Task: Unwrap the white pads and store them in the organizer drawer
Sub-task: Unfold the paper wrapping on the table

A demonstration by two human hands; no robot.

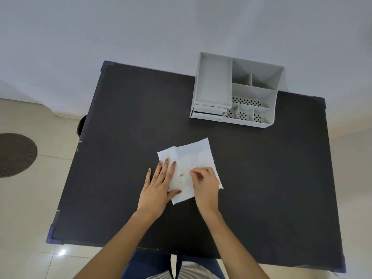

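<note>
A white wrapped pad (193,156) lies flat in the middle of the black table (120,137), its wrapper partly spread open. My left hand (159,186) presses flat on the pad's left side with fingers spread. My right hand (205,184) rests on its right side, with thumb and forefinger pinching a bit of the wrapper near the centre. The grey organizer (237,89) stands at the far right of the table, apart from both hands. Its two small drawers (209,111) at the front left look closed.
The organizer has one large tray compartment and several smaller ones, some with perforated floors. A dark round mat (16,155) lies on the tiled floor at the left. A pale wall runs behind the table.
</note>
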